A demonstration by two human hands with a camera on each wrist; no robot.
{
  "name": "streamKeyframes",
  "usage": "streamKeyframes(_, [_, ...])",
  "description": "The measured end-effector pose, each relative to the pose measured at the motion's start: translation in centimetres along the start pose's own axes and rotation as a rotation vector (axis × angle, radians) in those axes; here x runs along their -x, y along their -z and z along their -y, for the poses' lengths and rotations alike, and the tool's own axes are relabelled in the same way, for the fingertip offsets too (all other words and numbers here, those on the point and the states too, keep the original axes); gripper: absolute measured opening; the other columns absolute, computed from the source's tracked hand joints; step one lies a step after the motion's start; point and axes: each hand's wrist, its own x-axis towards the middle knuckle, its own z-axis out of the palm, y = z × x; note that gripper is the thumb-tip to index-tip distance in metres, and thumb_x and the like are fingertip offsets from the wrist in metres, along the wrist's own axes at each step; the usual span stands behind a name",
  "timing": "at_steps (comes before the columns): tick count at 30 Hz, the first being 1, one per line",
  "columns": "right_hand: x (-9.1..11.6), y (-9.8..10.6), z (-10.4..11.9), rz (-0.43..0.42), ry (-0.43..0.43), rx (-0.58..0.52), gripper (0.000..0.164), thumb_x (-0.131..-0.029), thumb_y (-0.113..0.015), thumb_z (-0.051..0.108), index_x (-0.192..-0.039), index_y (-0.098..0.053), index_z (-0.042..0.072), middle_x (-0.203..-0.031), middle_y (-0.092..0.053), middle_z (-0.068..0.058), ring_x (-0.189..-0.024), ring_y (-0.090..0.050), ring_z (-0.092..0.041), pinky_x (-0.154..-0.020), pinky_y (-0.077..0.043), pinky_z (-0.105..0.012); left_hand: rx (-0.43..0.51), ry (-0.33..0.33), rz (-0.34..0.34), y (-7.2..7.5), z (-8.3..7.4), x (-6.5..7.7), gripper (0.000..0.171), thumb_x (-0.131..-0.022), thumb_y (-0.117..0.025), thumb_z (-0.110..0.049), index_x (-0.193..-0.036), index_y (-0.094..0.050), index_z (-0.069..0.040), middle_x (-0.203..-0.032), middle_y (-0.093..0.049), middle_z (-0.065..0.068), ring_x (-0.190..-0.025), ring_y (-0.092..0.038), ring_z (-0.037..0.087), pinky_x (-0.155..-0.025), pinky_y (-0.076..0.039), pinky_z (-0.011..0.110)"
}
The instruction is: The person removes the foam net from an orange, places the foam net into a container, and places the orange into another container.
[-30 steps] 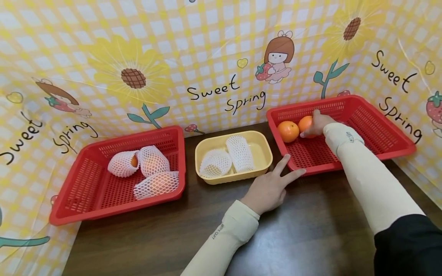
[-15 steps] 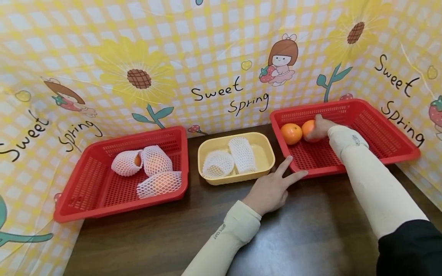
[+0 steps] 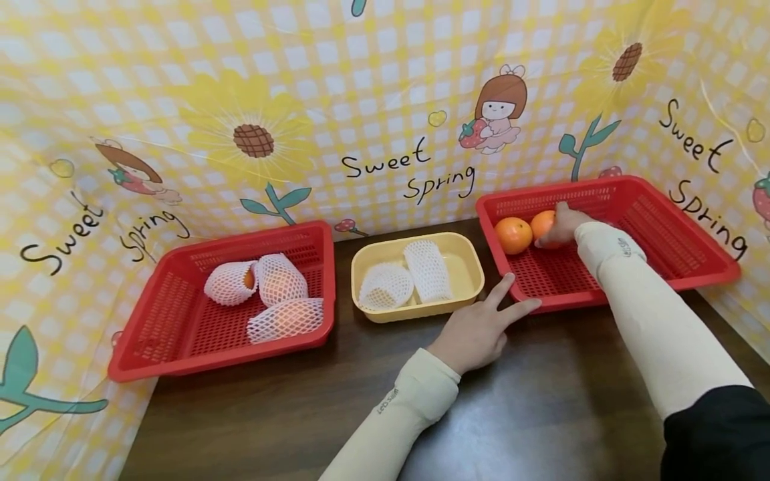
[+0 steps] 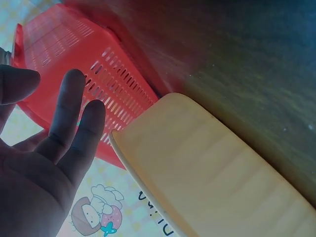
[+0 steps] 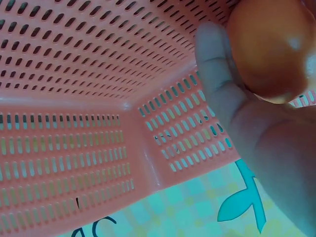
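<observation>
In the head view my right hand (image 3: 568, 226) reaches into the right red basket (image 3: 712, 270) and grips an orange (image 3: 543, 224). The right wrist view shows the thumb of that hand lying along the side of the orange (image 5: 269, 49); the other fingers are largely hidden. A second orange (image 3: 513, 235) sits just left of it in the basket corner. My left hand (image 3: 472, 334) holds nothing, two fingers spread with their tips at the basket's near left corner. Seen from the left wrist, the fingers (image 4: 89, 128) are relaxed beside the basket wall.
Between the baskets stands a yellow tray (image 3: 415, 310) with two white foam net sleeves (image 3: 428, 270). The left red basket (image 3: 222, 364) holds three fruits in foam nets (image 3: 281, 280). A patterned cloth (image 3: 361, 100) rises behind, and the brown table (image 3: 271, 414) runs along the front.
The head view has shifted slightly, so everything sits a little further right and lower. My right hand stays on the orange, and the left hand keeps its place by the basket corner.
</observation>
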Motion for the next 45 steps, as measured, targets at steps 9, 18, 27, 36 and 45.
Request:
streamKeyframes(9, [0.9, 0.7, 0.0, -0.015, -0.019, -0.028, 0.113, -0.086, -0.074, 0.042, -0.152, -0.001, -0.015, -0.14, -0.028, -0.045, -0.128, -0.034, -0.058, -0.105, -0.031, -0.066, -0.03, 0.0, 0.03, -0.5, -0.2, 0.1, 0.082, -0.092, -0.07, -0.017, -0.159, -0.028, -0.038, -0.167, -0.015, 0.013, -0.098, -0.061, 0.022, -0.065, -0.05, 0.026])
streamKeyframes(18, [4.5, 2.8, 3.5, -0.097, 0.046, -0.026, 0.116, -0.092, -0.069, 0.048, -0.155, 0.013, -0.005, -0.148, -0.009, -0.05, -0.135, -0.016, -0.065, -0.107, -0.02, -0.072, -0.083, -0.005, 0.048, 0.4, -0.1, 1.9, 0.081, -0.095, -0.066, -0.023, -0.162, -0.022, -0.033, -0.167, -0.012, 0.016, -0.131, -0.051, 0.027, -0.098, -0.049, 0.04])
streamKeyframes(27, [10.4, 0.9, 10.3, -0.241, 0.245, 0.006, 0.108, -0.092, -0.063, 0.059, -0.159, -0.006, -0.002, -0.154, -0.011, -0.042, -0.133, -0.024, -0.064, -0.103, -0.026, -0.074, -0.09, 0.039, 0.007, 2.6, 1.9, 5.9, 0.07, -0.096, -0.063, -0.02, -0.158, -0.034, -0.029, -0.164, -0.026, 0.011, -0.141, -0.041, 0.027, -0.106, -0.041, 0.046])
streamKeyframes(36, [12.7, -5.0, 17.8, -0.319, 0.538, -0.017, 0.094, -0.093, -0.07, 0.048, -0.159, -0.022, 0.001, -0.155, -0.025, -0.034, -0.137, -0.032, -0.055, -0.109, -0.029, -0.065, -0.098, 0.168, -0.028, 6.7, 6.2, 11.0, 0.046, -0.095, -0.065, -0.018, -0.141, -0.059, -0.018, -0.153, -0.045, 0.015, -0.139, -0.043, 0.029, -0.109, -0.036, 0.051])
streamKeyframes(45, [12.1, -12.2, 24.4, -0.245, 0.706, -0.065, 0.083, -0.097, -0.065, 0.045, -0.158, -0.029, 0.003, -0.158, -0.026, -0.03, -0.142, -0.032, -0.046, -0.112, -0.03, -0.056, 0.049, 0.427, -0.015, 11.0, 10.8, 16.5, 0.051, -0.095, -0.067, -0.02, -0.144, -0.056, -0.011, -0.152, -0.043, 0.022, -0.136, -0.044, 0.04, -0.109, -0.034, 0.058])
